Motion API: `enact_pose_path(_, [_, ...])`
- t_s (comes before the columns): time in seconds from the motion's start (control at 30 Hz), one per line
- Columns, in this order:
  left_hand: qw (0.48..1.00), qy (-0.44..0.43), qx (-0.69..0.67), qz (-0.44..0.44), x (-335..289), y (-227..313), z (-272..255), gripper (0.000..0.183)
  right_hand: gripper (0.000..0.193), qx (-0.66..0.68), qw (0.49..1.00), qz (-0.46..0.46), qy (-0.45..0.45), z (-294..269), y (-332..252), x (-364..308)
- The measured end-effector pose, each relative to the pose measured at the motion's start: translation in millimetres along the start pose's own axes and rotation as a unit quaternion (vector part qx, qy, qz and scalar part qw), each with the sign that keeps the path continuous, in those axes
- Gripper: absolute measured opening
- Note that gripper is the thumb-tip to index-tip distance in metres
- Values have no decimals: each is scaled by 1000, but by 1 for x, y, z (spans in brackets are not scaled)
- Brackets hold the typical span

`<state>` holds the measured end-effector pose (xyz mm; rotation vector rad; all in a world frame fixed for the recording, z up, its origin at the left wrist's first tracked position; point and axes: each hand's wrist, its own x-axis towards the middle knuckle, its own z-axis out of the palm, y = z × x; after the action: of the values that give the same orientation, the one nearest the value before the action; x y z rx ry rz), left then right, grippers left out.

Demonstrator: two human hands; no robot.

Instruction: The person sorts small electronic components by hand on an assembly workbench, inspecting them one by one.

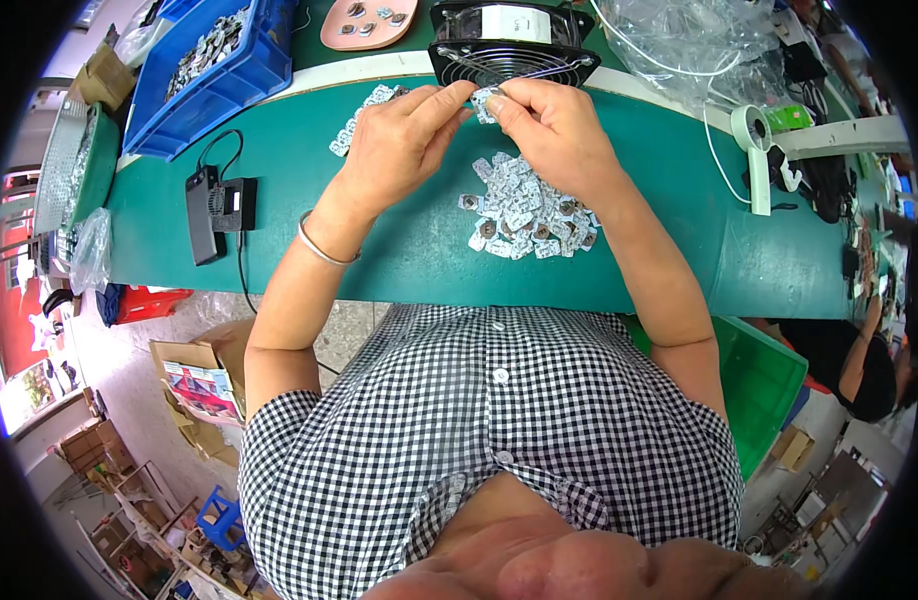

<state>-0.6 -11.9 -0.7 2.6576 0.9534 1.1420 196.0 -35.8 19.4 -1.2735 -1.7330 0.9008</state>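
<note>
My right hand (pixel 561 130) pinches a small flat pale piece with dark markings (pixel 486 106) between thumb and fingers, just in front of the black fan. From the other side, the fingertips of my left hand (pixel 404 140) come up to that piece, closed together; whatever they may hold is hidden. Below my right hand lies a loose pile of similar pale pieces (pixel 529 210), some with brownish round parts. Beside and partly behind my left hand, more pale pieces (pixel 347 135) lie in a close group on the green table (pixel 309 200).
A black fan (pixel 514 45) stands at the far edge, near a pink tray (pixel 367 25) with a few pieces. A blue bin (pixel 211 85) and a black adapter with a cable (pixel 207 215) are at left. Plastic bags (pixel 694 50) and a pale green device (pixel 754 150) are right.
</note>
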Motion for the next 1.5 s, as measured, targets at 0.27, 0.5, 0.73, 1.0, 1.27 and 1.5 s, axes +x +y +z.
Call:
enact_pose_path(0.27, [999,32,10,-3,2,-14,10,28,29,-54,997,-45,32,7,2,14])
enact_pose_path(0.5, [990,71,-54,-109,0,-10,10,24,29,-41,998,-17,46,10,8,23])
enact_pose_path(0.73, [994,50,-47,-83,-7,14,19,20,31,19,995,74,60,15,17,2])
enact_pose_path(1.0, [972,-85,-179,-127,-19,36,34,27,23,-49,998,-9,27,-4,37,-64])
enact_pose_path(1.27, [929,-205,-238,-194,5,53,12,61,19,20,1000,2,18,-15,24,-69])
enact_pose_path(1.5, [927,-225,-253,-163,9,52,8,65,20,52,998,8,-41,-7,20,-63])
